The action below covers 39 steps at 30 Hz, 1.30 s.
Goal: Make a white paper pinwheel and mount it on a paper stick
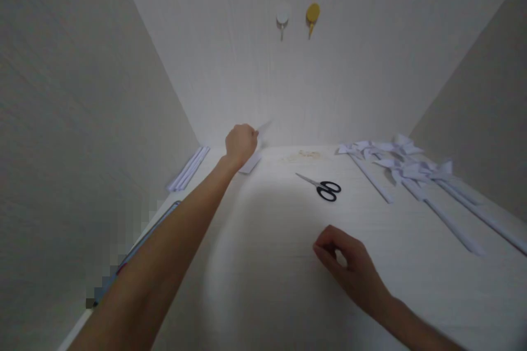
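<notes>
My left hand (241, 144) is stretched toward the back of the white table. Its fingers are closed on a thin white piece of paper (264, 125), which is blurred and sticks out to the right. Just below that hand, more white paper (251, 163) lies on the tabletop, partly hidden by the wrist. In the foreground my right hand (349, 266) has thumb and index finger pressed together, and nothing shows between them. Scissors (323, 185) with black handles lie between the two hands, toward the back, blades pointing left.
At the right lie several white paper flowers (407, 170) on rolled paper stems (453, 225). White paper rolls (188, 169) rest at the left back. A blue-edged object (152, 233) is partly behind my left forearm. Two round hooks, white (282, 14) and yellow (313, 13), hang on the back wall.
</notes>
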{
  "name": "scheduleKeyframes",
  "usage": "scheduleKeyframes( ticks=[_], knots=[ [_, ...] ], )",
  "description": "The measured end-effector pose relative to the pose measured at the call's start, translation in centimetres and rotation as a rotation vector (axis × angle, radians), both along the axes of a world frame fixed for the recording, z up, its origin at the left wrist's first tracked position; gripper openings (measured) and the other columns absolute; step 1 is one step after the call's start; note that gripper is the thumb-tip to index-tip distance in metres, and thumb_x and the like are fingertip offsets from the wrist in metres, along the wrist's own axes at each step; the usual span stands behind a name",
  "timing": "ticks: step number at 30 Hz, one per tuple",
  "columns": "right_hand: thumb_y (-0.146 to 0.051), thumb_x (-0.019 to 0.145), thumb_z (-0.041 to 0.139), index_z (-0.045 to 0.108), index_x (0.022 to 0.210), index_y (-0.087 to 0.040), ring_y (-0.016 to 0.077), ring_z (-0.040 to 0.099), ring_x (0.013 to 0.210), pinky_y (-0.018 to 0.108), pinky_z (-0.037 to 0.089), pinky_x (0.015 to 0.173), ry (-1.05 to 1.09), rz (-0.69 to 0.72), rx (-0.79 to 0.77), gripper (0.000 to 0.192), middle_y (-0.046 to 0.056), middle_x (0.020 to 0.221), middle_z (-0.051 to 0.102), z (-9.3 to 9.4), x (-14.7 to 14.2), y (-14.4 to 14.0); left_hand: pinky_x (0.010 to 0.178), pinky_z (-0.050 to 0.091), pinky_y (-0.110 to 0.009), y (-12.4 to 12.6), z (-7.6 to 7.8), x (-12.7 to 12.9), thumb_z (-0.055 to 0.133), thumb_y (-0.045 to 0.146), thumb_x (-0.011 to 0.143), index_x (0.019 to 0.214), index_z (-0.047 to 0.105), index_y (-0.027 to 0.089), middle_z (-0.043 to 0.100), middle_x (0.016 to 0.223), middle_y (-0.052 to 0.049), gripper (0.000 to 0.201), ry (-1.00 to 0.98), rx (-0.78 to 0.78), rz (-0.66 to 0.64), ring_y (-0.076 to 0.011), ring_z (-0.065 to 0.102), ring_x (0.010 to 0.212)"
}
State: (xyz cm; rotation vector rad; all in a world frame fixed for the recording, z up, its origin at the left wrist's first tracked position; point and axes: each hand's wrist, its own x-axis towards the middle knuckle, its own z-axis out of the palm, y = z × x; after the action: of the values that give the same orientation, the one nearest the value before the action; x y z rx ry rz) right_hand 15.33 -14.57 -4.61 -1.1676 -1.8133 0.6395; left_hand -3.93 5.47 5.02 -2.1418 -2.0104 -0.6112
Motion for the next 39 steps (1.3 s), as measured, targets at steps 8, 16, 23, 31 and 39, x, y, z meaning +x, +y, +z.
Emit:
scheduleKeyframes(
  ticks=[8,16,23,31,39],
  knots=[
    [-0.008,0.074,0.053,0.054,0.081,-0.017,0.0118,0.052,0.065,0.022,0.044,0.056,-0.197,-0.021,0.593,0.011,0.004,0.072,0.056,0.6,0.6,-0.2,0.065,0.048,-0.026,-10.9,-1.7,2.5,0.054,0.026,0.073,0.075,0.059,0.006,0.062,0.070,-0.007,0.021,-1.503,-0.365,-0.260,-0.0126,0.056,0.067],
    [-0.010,0.082,0.043,0.058,0.099,-0.018,0.0154,0.056,0.086,0.030,0.044,0.071,-0.705,0.196,0.995,0.024,0.006,0.092,0.065,1.3,2.9,-0.1,0.057,0.047,-0.019,-16.4,-7.4,1.5,0.057,0.019,0.071,0.065,0.058,0.009,0.060,0.066,-0.005,0.013,-1.877,-0.707,-0.035,-0.0085,0.053,0.058],
    [-0.012,0.086,0.030,0.057,0.104,-0.009,0.0154,0.052,0.103,0.028,0.044,0.083,-0.754,0.491,0.946,0.033,0.009,0.108,0.061,-0.8,3.9,0.5,0.060,0.047,-0.022,-18.5,-9.2,2.1,0.063,0.025,0.065,0.067,0.061,0.006,0.062,0.068,-0.008,0.019,-1.791,-0.919,-0.081,-0.0105,0.054,0.058],
    [-0.011,0.086,0.025,0.058,0.104,-0.007,0.0159,0.057,0.097,0.026,0.049,0.078,-0.782,0.616,0.791,0.038,0.009,0.106,0.062,-0.7,4.3,0.4,0.087,0.042,-0.037,-18.6,-11.1,-0.3,0.051,0.020,0.072,0.124,0.035,0.019,0.042,0.127,-0.012,0.054,-0.855,-0.471,-0.456,-0.0196,0.047,0.109],
    [-0.012,0.086,0.025,0.057,0.106,-0.009,0.0154,0.061,0.089,0.027,0.051,0.074,-0.706,0.684,0.619,0.038,0.011,0.097,0.066,-0.4,4.4,0.1,0.103,0.022,-0.040,-19.0,-10.9,-0.6,0.040,0.022,0.081,0.130,0.026,0.019,0.029,0.136,-0.008,0.051,0.041,-0.373,-0.915,-0.0174,0.017,0.128]
  ],
)
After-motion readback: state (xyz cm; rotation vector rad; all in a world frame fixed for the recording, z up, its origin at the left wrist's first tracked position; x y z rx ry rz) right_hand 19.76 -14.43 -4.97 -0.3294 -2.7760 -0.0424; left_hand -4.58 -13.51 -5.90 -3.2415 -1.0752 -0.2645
